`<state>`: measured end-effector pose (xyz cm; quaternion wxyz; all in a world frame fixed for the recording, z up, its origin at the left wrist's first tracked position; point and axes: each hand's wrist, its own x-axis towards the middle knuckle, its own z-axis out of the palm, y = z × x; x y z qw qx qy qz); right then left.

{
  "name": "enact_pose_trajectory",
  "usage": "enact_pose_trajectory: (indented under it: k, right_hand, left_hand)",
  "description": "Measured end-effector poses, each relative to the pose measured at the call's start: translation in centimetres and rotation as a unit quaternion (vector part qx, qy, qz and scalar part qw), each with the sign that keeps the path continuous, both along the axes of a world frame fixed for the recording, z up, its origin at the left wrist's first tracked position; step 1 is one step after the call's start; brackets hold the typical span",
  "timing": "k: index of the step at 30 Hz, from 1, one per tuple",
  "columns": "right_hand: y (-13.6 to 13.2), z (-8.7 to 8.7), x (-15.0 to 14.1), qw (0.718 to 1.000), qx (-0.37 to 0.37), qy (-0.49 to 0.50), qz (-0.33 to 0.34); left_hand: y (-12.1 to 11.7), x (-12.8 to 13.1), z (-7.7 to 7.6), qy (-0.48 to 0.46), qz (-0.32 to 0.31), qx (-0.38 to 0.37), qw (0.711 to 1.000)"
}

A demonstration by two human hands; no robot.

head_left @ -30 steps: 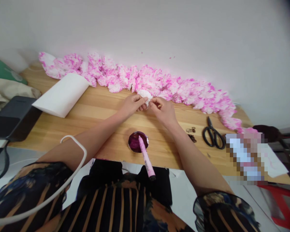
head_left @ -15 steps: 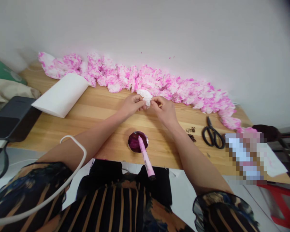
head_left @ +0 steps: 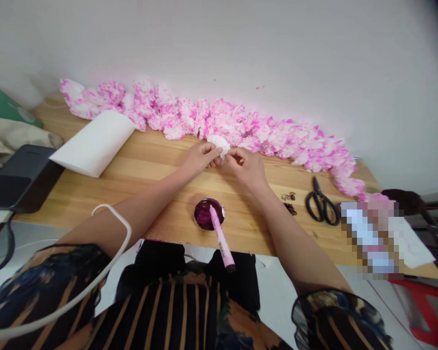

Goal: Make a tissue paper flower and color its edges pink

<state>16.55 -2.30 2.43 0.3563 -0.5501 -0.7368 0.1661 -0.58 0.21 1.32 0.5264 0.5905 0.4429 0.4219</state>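
Between my two hands is a small piece of white tissue paper (head_left: 219, 142), bunched at its lower edge. My left hand (head_left: 204, 156) pinches it from the left with thumb and fingers. From the right, my right hand (head_left: 244, 163) has its thumb and forefinger pressed together at its edge. Just behind lies a long row of pink-and-white paper flowers (head_left: 222, 119) along the wall. Nearer to me, a marker (head_left: 222, 243) with a pink barrel rests its tip in a small bowl of dark purple liquid (head_left: 203, 216) and overhangs the table edge.
Black-handled scissors (head_left: 321, 204) and small dark wire pieces (head_left: 289, 208) lie to the right, beside a blurred-out object (head_left: 370, 238). A white paper roll (head_left: 95, 143) and a black power bank (head_left: 22, 177) are on the left. A white cable (head_left: 126, 238) crosses my left arm.
Both hands stay at the same spot, with only a slight shift of the fingers on the white tissue. The other things lie as before.
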Motion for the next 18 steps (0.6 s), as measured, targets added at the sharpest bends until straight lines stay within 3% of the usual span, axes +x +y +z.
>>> enact_pose_trajectory:
  k: [4, 18]
  right_hand:
    - [0.0, -0.13, 0.04, 1.0, -0.002, 0.01, 0.02]
    - [0.15, -0.08, 0.35, 1.0, -0.008, 0.019, -0.018]
  left_hand:
    - [-0.02, 0.12, -0.01, 0.022, -0.002, 0.011, 1.0]
    - [0.11, 0.05, 0.03, -0.002, -0.007, -0.018, 1.0]
